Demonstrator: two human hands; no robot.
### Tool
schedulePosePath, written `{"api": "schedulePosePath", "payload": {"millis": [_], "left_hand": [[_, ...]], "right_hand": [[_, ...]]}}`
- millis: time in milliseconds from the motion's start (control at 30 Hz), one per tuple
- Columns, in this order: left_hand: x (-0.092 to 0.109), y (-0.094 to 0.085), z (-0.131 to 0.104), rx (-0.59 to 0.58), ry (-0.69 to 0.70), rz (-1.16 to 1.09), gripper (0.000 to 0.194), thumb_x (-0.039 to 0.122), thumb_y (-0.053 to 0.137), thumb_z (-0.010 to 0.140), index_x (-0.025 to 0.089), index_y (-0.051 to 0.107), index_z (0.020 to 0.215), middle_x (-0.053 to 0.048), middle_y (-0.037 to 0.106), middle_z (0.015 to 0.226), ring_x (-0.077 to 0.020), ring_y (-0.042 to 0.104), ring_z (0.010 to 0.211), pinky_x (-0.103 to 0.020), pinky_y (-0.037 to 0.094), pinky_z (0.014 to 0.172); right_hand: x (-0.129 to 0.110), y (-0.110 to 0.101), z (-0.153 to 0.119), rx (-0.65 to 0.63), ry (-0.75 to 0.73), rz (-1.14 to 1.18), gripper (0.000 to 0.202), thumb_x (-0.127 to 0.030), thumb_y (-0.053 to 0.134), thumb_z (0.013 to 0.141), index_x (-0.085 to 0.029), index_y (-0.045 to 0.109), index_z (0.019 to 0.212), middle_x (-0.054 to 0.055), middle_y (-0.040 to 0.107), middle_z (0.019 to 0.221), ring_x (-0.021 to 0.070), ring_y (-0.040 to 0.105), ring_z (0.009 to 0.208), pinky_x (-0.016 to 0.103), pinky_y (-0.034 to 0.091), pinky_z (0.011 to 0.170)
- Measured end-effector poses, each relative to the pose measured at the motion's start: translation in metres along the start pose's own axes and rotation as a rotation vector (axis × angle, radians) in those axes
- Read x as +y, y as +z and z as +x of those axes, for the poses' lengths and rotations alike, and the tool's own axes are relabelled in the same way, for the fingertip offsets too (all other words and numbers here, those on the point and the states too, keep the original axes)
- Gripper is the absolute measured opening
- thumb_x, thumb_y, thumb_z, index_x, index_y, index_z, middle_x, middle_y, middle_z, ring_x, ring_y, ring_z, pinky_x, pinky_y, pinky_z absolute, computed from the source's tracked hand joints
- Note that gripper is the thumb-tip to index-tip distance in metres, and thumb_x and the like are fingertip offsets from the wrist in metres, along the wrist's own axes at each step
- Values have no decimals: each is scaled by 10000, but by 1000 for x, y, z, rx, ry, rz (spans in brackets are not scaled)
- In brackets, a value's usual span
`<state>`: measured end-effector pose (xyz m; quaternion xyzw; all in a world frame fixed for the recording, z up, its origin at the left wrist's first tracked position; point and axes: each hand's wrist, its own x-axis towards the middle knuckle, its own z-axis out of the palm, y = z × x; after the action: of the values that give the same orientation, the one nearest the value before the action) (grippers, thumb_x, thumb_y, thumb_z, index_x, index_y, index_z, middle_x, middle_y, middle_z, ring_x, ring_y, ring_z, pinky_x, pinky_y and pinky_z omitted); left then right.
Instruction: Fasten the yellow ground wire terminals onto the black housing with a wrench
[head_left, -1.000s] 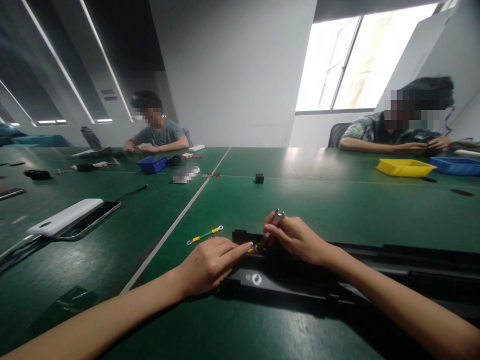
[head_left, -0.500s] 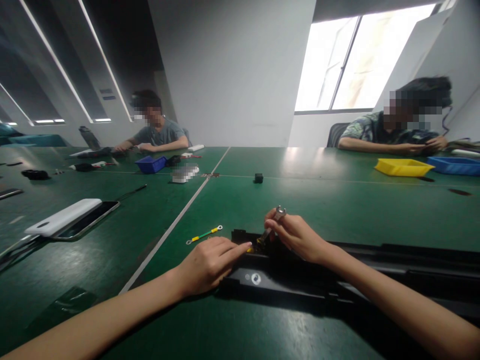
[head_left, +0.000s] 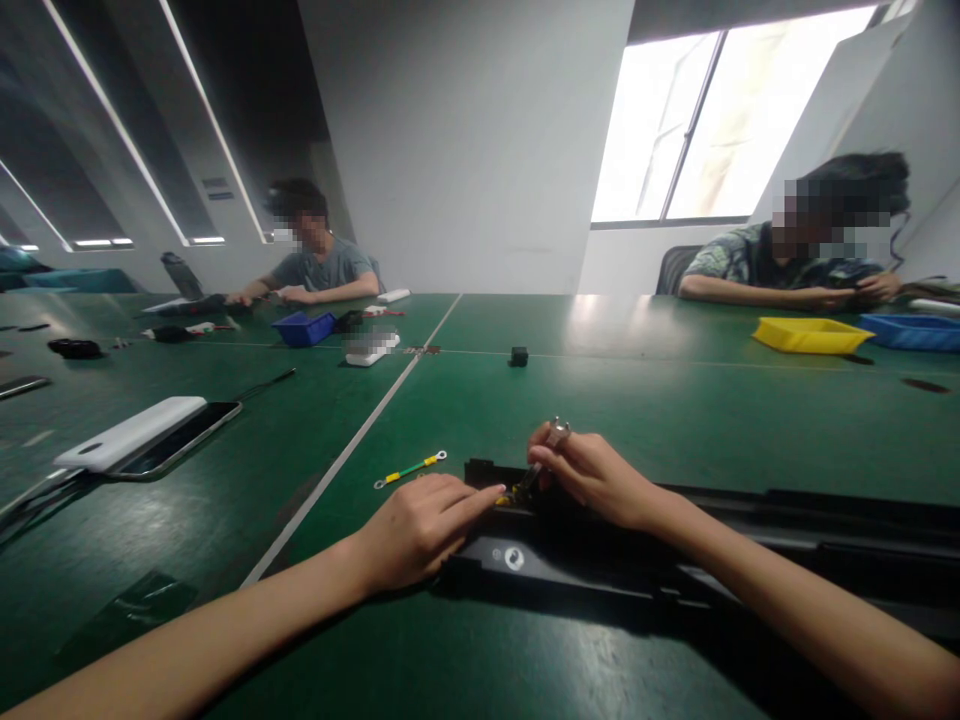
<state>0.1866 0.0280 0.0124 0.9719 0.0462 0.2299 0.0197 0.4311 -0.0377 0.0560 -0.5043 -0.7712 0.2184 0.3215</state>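
Note:
A long black housing (head_left: 570, 580) lies on the green table, reaching off to the right. My right hand (head_left: 589, 470) is closed around a metal wrench (head_left: 557, 432); its open jaw points up and its lower end reaches into the housing. My left hand (head_left: 427, 525) rests on the housing's left end, index finger stretched towards a yellow part (head_left: 504, 499) inside, beside the wrench's lower end. What its other fingers touch is hidden. Just beyond my left hand lies a short green wire (head_left: 411, 470) with yellow sleeves and ring ends.
At left are a white power bank (head_left: 131, 433) and a phone (head_left: 180, 442) with cables. A small black block (head_left: 519, 356) stands mid-table. Farther off are blue (head_left: 304, 329) and yellow trays (head_left: 814, 336). Two people sit across the table (head_left: 450, 400).
The wrench in my right hand has tilted slightly, its upper jaw a little lower and to the left. My left hand has hardly moved.

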Motion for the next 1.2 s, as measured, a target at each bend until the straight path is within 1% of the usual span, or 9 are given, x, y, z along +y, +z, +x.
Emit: {"api": "schedulePosePath", "payload": {"millis": [133,433,633,833,1033,1200], "left_hand": [[0,-1,0,-13,1,1,449,112,432,901,120,398,1348,-123,624,1071,-233,576,932,-383,501,795],[0,-1,0,-1,6,14,453,108,420,897,121,398,1349,-125,629,1060,-222,582,932,-380,510,794],[0,-1,1,10,11,20,446,115,414,901,124,404,1347,-131,634,1054,-221,588,933,-382,514,792],[-1,0,1,3,8,20,429,123,409,911,114,411,1341,-132,630,1065,-223,587,928,-380,515,784],[0,-1,1,11,8,22,427,126,409,912,116,414,1339,-132,632,1057,-222,587,926,-378,517,786],[0,-1,1,13,4,27,432,116,411,903,121,420,1335,-132,632,1049,-216,594,925,-372,521,786]], "right_hand": [[0,0,0,-2,1,13,279,-384,358,966,-174,496,845,-2,572,647,100,502,499,215,399,524],[-2,0,-1,-5,12,18,289,-399,359,964,-172,494,848,-4,570,644,93,497,493,206,392,497],[-3,-1,0,-2,-3,21,300,-414,358,962,-172,496,850,3,582,640,115,541,545,224,410,534],[-1,-1,-1,0,-13,16,293,-396,356,964,-167,499,850,5,584,648,118,549,564,233,418,569],[-1,0,-1,-2,-6,27,304,-416,359,961,-170,497,848,-4,578,640,112,538,540,230,410,557],[-2,0,0,-10,-11,20,309,-420,353,962,-173,492,838,9,581,656,117,541,562,233,420,559]]}}
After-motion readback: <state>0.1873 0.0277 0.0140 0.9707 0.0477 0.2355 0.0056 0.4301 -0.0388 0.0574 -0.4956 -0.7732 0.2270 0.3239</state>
